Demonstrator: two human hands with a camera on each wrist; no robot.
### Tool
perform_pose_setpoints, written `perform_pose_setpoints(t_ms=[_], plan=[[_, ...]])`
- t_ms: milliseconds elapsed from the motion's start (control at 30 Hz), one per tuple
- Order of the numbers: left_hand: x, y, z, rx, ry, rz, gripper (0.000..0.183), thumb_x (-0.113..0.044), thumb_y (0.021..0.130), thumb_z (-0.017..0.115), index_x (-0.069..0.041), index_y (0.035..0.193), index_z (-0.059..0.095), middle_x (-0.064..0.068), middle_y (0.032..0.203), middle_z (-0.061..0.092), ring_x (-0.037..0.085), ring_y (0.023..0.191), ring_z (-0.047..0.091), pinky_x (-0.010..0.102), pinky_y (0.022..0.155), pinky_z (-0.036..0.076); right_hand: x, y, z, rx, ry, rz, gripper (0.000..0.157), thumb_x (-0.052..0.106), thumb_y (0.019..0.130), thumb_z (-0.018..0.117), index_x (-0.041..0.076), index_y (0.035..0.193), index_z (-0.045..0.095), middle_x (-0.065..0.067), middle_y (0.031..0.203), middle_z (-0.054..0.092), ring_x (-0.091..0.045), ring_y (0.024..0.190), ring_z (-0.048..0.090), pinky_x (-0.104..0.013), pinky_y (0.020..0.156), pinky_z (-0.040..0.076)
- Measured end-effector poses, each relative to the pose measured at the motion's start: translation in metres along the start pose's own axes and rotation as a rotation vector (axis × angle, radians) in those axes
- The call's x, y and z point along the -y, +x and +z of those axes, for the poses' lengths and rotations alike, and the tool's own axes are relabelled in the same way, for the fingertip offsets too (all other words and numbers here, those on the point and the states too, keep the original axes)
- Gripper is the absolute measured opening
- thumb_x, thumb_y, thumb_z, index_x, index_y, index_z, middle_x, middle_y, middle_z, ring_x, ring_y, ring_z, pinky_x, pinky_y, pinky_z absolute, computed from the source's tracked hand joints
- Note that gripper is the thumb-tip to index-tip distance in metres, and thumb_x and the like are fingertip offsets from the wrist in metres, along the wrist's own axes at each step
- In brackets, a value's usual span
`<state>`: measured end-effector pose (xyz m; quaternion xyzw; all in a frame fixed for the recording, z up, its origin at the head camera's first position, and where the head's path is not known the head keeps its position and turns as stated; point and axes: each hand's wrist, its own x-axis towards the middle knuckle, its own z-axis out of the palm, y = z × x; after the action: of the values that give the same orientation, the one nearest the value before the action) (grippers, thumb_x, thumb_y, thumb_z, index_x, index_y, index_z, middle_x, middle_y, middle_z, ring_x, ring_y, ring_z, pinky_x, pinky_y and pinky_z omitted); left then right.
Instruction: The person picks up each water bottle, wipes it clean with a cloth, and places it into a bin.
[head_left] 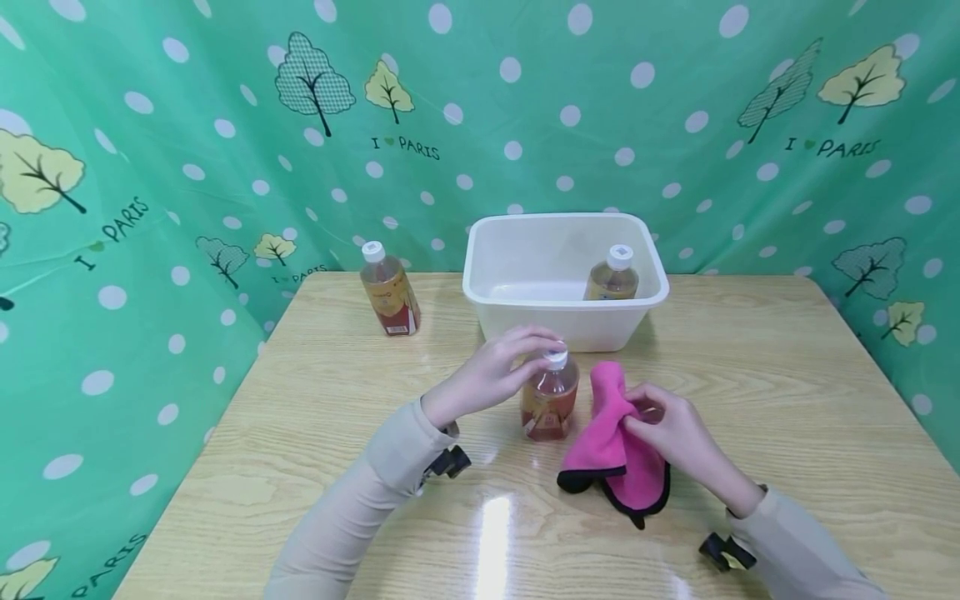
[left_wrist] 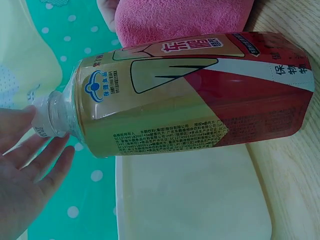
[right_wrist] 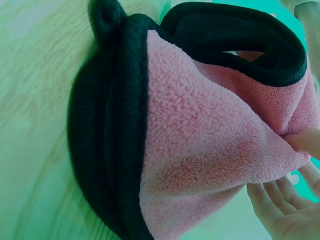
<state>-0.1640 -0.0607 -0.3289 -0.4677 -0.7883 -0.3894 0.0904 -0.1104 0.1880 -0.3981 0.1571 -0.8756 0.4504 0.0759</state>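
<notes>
A drink bottle [head_left: 550, 407] with a white cap and a gold and red label stands upright on the table, in front of the white tub. My left hand [head_left: 512, 367] grips it by the cap [left_wrist: 50, 115], thumb on one side and fingers on the other in the left wrist view. To the right of the bottle, a pink cloth [head_left: 611, 442] with black edging is bunched up on the table. My right hand [head_left: 667, 425] pinches the cloth near its middle; the right wrist view shows thumb and fingers on the pink fabric [right_wrist: 195, 125].
Behind the bottle is the white tub [head_left: 562, 321], with another capped bottle [head_left: 613, 279] standing in its right side. A third bottle [head_left: 392, 292] stands at the back left of the wooden table [head_left: 315, 467]. A green printed curtain [head_left: 525, 108] hangs behind.
</notes>
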Motion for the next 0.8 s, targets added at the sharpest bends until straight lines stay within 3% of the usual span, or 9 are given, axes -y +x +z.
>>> perform_pose_setpoints(t_ms=[233,433,800], plan=[[-0.002,-0.001,0.0,0.021,0.003,-0.006,0.023,-0.001,0.085,0.055,0.002,0.108,0.058,0.013,0.114,0.056,0.021,0.109,0.05,0.019,0.098,0.035,0.003,0.002,0.002,0.013,0.002,0.017,0.02,-0.011,0.071,0.065,-0.004,0.089,0.06,-0.015,0.088,0.062,-0.009,0.074,0.059,-0.026,0.064,0.053],[-0.002,0.0,0.003,-0.065,0.038,-0.011,0.026,-0.004,0.08,0.063,0.003,0.105,0.059,0.015,0.112,0.057,0.022,0.104,0.054,0.019,0.093,0.039,0.004,0.006,0.005,0.051,0.015,0.036,0.02,-0.007,0.073,0.066,-0.006,0.092,0.06,-0.016,0.089,0.062,-0.024,0.076,0.061,-0.029,0.065,0.053],[0.001,0.001,0.007,-0.094,0.008,-0.005,0.018,-0.006,0.079,0.065,0.002,0.095,0.064,0.009,0.097,0.062,0.014,0.09,0.059,0.012,0.081,0.045,-0.001,0.016,0.021,0.11,0.014,0.058,0.019,-0.006,0.075,0.063,-0.003,0.094,0.061,-0.013,0.09,0.062,-0.02,0.077,0.058,-0.03,0.066,0.052]])
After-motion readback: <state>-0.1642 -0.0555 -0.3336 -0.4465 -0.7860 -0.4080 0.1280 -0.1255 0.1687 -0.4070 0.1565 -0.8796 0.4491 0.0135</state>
